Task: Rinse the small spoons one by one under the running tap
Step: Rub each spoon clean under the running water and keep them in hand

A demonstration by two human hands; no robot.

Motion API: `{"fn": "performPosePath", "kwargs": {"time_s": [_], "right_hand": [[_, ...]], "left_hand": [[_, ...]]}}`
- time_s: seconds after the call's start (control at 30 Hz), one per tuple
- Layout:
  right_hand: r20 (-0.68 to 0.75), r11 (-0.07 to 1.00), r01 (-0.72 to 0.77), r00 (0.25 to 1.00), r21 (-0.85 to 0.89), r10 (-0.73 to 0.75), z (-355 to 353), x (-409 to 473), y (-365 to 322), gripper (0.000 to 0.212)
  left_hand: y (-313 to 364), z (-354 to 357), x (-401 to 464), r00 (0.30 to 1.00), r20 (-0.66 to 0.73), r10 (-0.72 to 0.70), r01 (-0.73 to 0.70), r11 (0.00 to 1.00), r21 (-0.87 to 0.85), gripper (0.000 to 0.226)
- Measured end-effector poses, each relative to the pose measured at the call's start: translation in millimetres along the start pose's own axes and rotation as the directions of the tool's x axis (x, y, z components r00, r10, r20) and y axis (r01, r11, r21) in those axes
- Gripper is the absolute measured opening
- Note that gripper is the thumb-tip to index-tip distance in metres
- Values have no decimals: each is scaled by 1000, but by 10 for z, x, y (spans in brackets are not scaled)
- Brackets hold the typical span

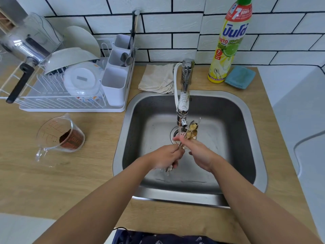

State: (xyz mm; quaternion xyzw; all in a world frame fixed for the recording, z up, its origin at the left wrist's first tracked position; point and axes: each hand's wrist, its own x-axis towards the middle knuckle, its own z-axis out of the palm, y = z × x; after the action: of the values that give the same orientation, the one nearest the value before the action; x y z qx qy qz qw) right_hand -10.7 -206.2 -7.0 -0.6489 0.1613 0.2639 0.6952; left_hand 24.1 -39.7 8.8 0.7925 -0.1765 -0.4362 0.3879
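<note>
- The left hand [166, 155] grips a bundle of small spoons [190, 132] over the sink [246, 110], bowls up beside the tap [182, 103].
- The right hand [197, 152] pinches the spoons' handles near the water stream [179, 132].

Bare forearms — dark patterned garment [158, 238]

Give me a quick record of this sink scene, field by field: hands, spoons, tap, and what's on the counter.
left hand: grips spoon handles over the sink
right hand: holds the small spoons, bowls up beside the spout
tap: water running
left counter: dish rack, measuring cup
behind sink: cloth, detergent bottle, sponge
</note>
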Motion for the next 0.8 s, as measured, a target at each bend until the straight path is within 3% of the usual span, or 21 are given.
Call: {"fn": "performPosePath", "kwargs": {"time_s": [0.1, 0.23, 0.4, 0.5, 0.6, 0.8], "right_hand": [[-84, 996, 49, 996, 70, -43, -77, 16, -73, 48], [-243, 964, 196, 959, 179, -149, -145, 98, -129, 29], [-256, 975, 220, 943, 3, -212, -52, 189, -137, 15], [-310, 974, 227, 927, 20, -210, -3, 217, -111, 0], [-321, 970, 243, 921, 25, -222, 14, 237, -89, 10], [-213, 964, 243, 953, 108, -217, -38, 208, -93, 12]], "left_hand": [[-34, -47, -100, 1000, 6, -18, 19, 993, -118, 28], [-169, -67, -227, 997, 58, -47, 63, 947, -314, 21], [-286, -67, -298, 998, 62, -14, 37, 923, -383, 17], [-281, -68, -299, 999, 27, -19, 29, 907, -419, 20], [-276, -61, -301, 999, -8, -32, 25, 895, -445, 25], [-260, -69, -308, 997, -28, -72, 43, 815, -578, 28]]}}
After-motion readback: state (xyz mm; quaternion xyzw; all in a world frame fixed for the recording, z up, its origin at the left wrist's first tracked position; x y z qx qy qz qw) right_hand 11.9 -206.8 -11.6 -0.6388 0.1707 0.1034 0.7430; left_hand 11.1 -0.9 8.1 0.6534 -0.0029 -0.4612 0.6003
